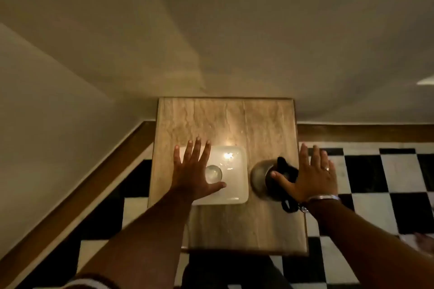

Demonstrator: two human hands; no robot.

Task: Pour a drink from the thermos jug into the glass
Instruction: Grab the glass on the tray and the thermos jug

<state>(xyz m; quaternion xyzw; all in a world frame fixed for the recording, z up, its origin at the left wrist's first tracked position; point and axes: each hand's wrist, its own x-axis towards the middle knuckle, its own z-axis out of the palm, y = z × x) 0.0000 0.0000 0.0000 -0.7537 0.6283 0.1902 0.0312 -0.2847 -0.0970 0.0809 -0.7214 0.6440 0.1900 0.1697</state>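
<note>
Under me is a floor (366, 176) of black and white squares, and a pale wall (211, 30) stands behind everything. Against this wall is a small table (223, 122) with a top like light stone or wood, with veins in it.

On the table, a little left of the middle, lies a white square tray (237, 171) with round corners. A bright light reflects on it. To the right of the tray, on the bare table top, stands the thermos jug (258, 176). It is upright, of dull metal, with a dark lid and a dark handle that points toward me and to the right.

My left hand (191, 171) is flat and spread, all fingers apart, and it grips nothing. It is over the left side of the tray. The glass (213, 174) stands upright on the tray, seen from above as a small clear circle, between my left thumb and first finger. I cannot tell whether my hand touches it.

My right hand (310, 176) is also flat and released, fingers spread, over the right edge of the table. Its thumb lies over the dark top of the jug. On one finger is a ring (327, 168), and on the wrist a silver bracelet (323, 197).
</note>
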